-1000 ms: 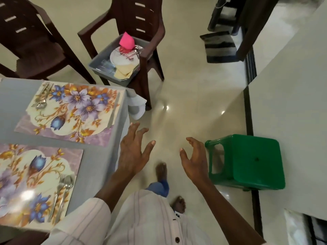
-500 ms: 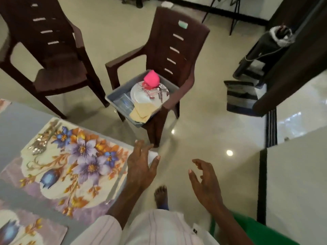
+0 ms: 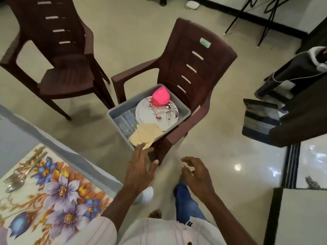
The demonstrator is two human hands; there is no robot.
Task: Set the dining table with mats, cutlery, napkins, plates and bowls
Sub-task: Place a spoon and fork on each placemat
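Observation:
A grey tub [image 3: 184, 110] sits on the seat of a brown plastic chair [image 3: 198, 68]. Inside it lie a white plate [image 3: 146, 114], a pink bowl [image 3: 160, 98] upside down on the plate, loose cutlery [image 3: 168, 112] and yellow napkins [image 3: 145, 134]. On the table at the lower left a floral mat [image 3: 58, 195] carries a fork, spoon and knife [image 3: 23, 172]. My left hand [image 3: 139, 170] reaches out with spread fingers, its fingertips just short of the napkins. My right hand [image 3: 196, 174] hovers beside it, fingers loosely curled, holding nothing.
A second brown chair [image 3: 58, 50] stands to the left of the tub's chair. The grey-clothed table edge [image 3: 74, 156] runs diagonally at the left. A striped floor mat [image 3: 260, 119] and dark furniture [image 3: 300, 73] lie at the right. My feet are on the tiled floor below.
I have stepped toward the chair with the tub, which is now much closer. Both hands have moved forward, the left nearly reaching the napkins. The green stool is out of view.

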